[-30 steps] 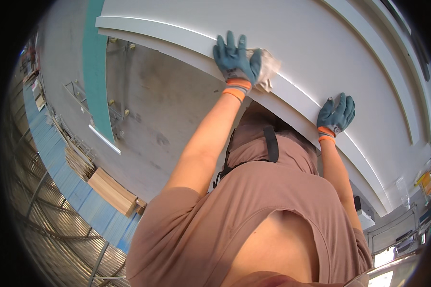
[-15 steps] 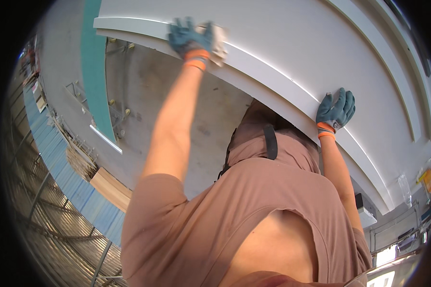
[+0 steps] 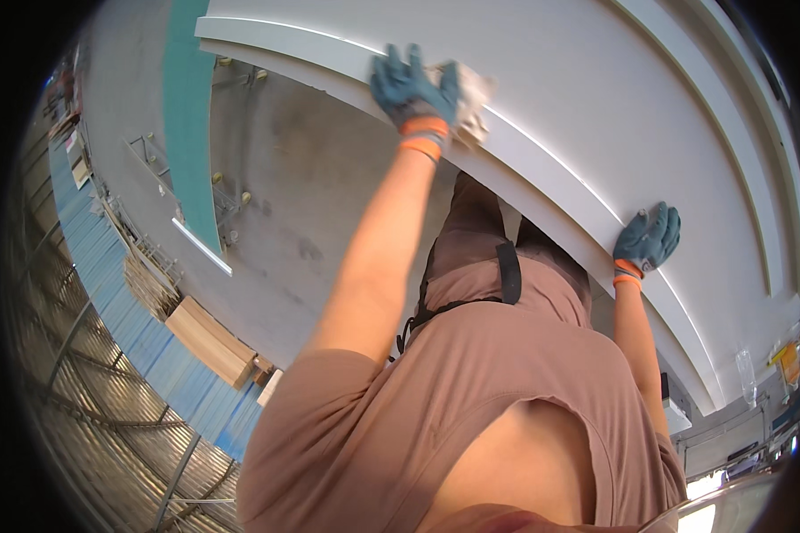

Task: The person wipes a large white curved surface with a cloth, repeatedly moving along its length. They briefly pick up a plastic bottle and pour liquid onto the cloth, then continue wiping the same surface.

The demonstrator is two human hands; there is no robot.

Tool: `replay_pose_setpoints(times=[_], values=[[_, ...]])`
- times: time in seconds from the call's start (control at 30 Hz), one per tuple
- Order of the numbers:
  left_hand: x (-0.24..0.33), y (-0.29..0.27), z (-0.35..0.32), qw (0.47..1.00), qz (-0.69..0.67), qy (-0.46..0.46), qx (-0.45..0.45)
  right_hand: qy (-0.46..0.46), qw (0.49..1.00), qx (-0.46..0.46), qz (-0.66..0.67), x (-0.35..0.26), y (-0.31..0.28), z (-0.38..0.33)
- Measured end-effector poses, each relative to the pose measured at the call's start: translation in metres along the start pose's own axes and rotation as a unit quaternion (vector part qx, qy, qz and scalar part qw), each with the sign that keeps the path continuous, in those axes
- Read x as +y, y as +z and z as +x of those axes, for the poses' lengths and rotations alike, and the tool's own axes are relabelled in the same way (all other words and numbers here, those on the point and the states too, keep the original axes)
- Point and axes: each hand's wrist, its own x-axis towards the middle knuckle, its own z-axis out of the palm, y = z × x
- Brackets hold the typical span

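A large white panel (image 3: 560, 80) lies in front of me, with a raised white strip (image 3: 542, 173) along its near edge. My left hand (image 3: 415, 93), in a grey-green glove with an orange cuff, presses a crumpled beige cloth (image 3: 473, 99) onto this strip. The cloth sticks out past the thumb side, and the rest is hidden under the hand. Farther right, my right hand (image 3: 649, 240), gloved alike, rests on the panel just beside the strip. Its fingers lie outstretched and hold nothing that I can see.
More white strips (image 3: 720, 115) run along the panel's far right side. A long green board (image 3: 189, 133) on wheeled stands is at the left. Beyond the grey floor (image 3: 284, 213) are stacked wood-coloured boards (image 3: 209, 342) and a blue slatted surface (image 3: 151, 333). Clear plastic (image 3: 747, 377) hangs at the right.
My left hand has slid right along the strip with the cloth. My right hand appears slightly farther right and lower, while the whole view has shifted a little.
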Motion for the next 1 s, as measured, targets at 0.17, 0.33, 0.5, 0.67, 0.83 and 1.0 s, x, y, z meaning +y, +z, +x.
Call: replay_pose_setpoints(times=[0.17,0.33,0.5,0.67,0.83,1.0], values=[[-0.174,0.027,0.128,0.994,0.095,-0.058,-0.021,-0.009,1.000,0.001,-0.001,-0.003,0.003,0.001],[-0.273,0.037,0.218,0.976,0.159,-0.125,-0.084,0.004,1.000,0.003,-0.008,0.010,0.011,-0.006],[-0.265,0.040,0.216,0.985,0.122,-0.098,-0.066,0.075,0.981,-0.002,-0.179,-0.018,0.015,0.001],[-0.268,0.040,0.207,0.989,0.146,-0.026,0.018,0.060,0.990,0.122,-0.029,-0.201,0.060,0.046],[-0.154,0.013,0.125,0.989,-0.021,0.142,0.018,0.052,0.996,0.067,-0.038,-0.324,0.100,0.051],[-0.118,0.001,0.090,0.975,-0.102,0.185,-0.060,0.015,0.997,0.081,-0.013,-0.326,0.099,0.053]])
